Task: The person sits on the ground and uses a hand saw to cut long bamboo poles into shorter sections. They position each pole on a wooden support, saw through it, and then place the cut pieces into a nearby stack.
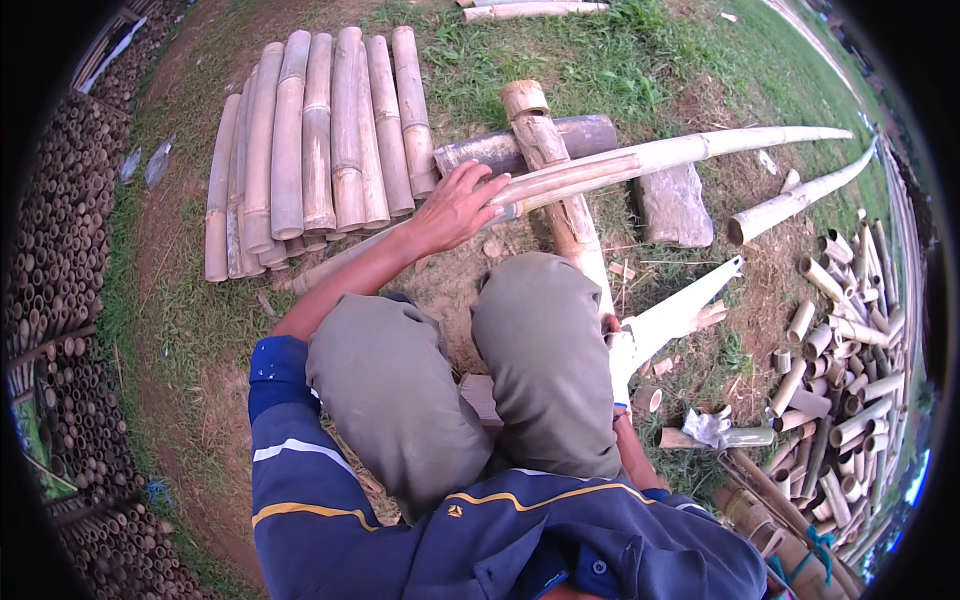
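A long bamboo pole runs across in front of me, lying over a crosswise bamboo piece. My left hand grips the pole near its middle, fingers bent over the top. Beside my right knee, my right hand is wrapped round the handle of a handsaw. The saw's pale blade points away to the right, apart from the pole. My knee hides much of the right hand and wrist.
Cut bamboo lengths lie side by side at the far left. Under the crosswise piece is a dark log, beside a stone block. Another pole and a heap of short offcuts lie right. Stacked bamboo lines the left.
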Motion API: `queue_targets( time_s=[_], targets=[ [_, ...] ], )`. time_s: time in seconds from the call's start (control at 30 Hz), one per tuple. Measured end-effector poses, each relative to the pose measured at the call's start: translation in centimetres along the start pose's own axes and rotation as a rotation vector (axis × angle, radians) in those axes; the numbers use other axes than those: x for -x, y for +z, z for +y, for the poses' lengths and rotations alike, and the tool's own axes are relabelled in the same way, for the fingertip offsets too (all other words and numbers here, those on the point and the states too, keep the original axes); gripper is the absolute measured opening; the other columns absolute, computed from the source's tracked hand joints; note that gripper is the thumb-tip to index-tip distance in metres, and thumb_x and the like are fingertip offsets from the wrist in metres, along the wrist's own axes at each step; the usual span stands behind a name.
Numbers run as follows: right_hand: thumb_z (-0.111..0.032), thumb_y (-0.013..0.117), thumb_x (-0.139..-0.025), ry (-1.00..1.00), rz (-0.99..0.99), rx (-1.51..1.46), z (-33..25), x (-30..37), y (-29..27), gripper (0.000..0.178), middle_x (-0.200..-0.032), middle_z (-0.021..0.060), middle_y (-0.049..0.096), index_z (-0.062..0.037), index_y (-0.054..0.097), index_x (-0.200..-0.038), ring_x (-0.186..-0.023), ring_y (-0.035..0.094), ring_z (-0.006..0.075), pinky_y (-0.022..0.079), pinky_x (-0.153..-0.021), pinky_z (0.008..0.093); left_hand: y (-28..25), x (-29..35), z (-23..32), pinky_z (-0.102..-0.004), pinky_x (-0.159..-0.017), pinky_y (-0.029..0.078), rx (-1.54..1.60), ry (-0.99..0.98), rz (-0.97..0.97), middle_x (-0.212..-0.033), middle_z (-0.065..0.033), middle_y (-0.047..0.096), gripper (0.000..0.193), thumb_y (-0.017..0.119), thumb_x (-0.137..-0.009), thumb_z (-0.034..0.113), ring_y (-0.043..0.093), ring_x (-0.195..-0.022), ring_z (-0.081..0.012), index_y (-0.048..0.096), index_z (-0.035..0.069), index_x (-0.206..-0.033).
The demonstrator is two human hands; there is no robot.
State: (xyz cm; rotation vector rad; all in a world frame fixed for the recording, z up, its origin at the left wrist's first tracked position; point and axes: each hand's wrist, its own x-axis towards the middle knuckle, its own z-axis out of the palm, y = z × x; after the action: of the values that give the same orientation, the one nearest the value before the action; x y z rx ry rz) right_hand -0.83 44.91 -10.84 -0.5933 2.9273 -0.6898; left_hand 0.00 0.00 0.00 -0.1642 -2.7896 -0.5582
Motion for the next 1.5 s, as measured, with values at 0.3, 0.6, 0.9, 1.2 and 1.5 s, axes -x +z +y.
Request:
queue_targets(
  time_s=[0.3, 0.6, 0.9, 1.2, 1.5],
  targets=[
    [-0.021, 0.089, -0.074, 0.034, -0.034, 0.048, -1.6, 0.4, -1.9, 0.089, -0.117, 0.0196, 0.062, -0.0086, 0.052, -0.155, -0.114, 0.061, 0.0417, 0.048, -0.102, 0.0525, 3.0, -10.8, 3.6, -0.0567, -0.125, 0.034, 0.009, -0.158, -0.395, -0.144, -0.0314, 0.063, 0.061, 0.053, -0.113, 0.035, 0.052, -0.145, -0.0462, 0.039, 0.002, -0.163],
    [-0.024, 0.09, -0.075, 0.028, 0.038, 0.088, -2.8, 0.3, -2.5, 0.083, -0.115, 0.0171, 0.062, -0.0115, 0.056, -0.15, -0.11, 0.06, 0.0388, 0.05, -0.097, 0.0504, 4.0, -12.8, 4.0, -0.0556, -0.098, 0.061, -0.005, -0.344, -0.406, -0.117, -0.0328, 0.076, 0.075, 0.097, -0.079, 0.039, 0.076, -0.11, -0.0494, 0.057, -0.001, -0.128],
    [-0.017, 0.085, -0.078, 0.01, 0.045, -0.104, -1.5, 1.4, -2.7, 0.094, -0.118, 0.0221, 0.058, -0.0052, 0.043, -0.162, -0.111, 0.059, 0.0426, 0.051, -0.099, 0.0511, -1.7, -4.3, 0.3, -0.0506, -0.101, 0.058, -0.046, -0.4, -0.394, -0.118, -0.0291, 0.077, 0.087, 0.096, -0.072, 0.037, 0.075, -0.113, -0.0448, 0.062, 0.003, -0.144],
    [0.01, 0.058, -0.081, 0.134, 0.379, -0.437, -1.9, 4.1, -17.3, 0.093, -0.136, 0.0087, 0.054, -0.011, 0.036, -0.169, -0.111, 0.058, 0.0196, 0.051, -0.099, 0.0317, -7.2, 3.1, -1.9, -0.05, -0.104, 0.056, 0.142, -0.488, -0.448, -0.125, -0.0303, 0.075, 0.094, 0.096, -0.073, 0.049, 0.073, -0.12, -0.045, 0.06, 0.003, -0.147],
    [-0.005, 0.063, -0.092, -0.18, 0.405, -0.471, -7.3, 4.2, -24.3, 0.091, -0.099, 0.0063, 0.063, -0.0154, 0.021, -0.172, -0.082, 0.058, 0.0128, 0.048, -0.074, 0.0321, -4.2, -0.6, -2.6, -0.0514, -0.11, 0.051, 0.152, -0.39, -0.509, -0.136, -0.0314, 0.069, 0.081, 0.055, -0.108, 0.069, 0.066, -0.131, -0.0469, 0.049, 0.002, -0.155]
  ],
)
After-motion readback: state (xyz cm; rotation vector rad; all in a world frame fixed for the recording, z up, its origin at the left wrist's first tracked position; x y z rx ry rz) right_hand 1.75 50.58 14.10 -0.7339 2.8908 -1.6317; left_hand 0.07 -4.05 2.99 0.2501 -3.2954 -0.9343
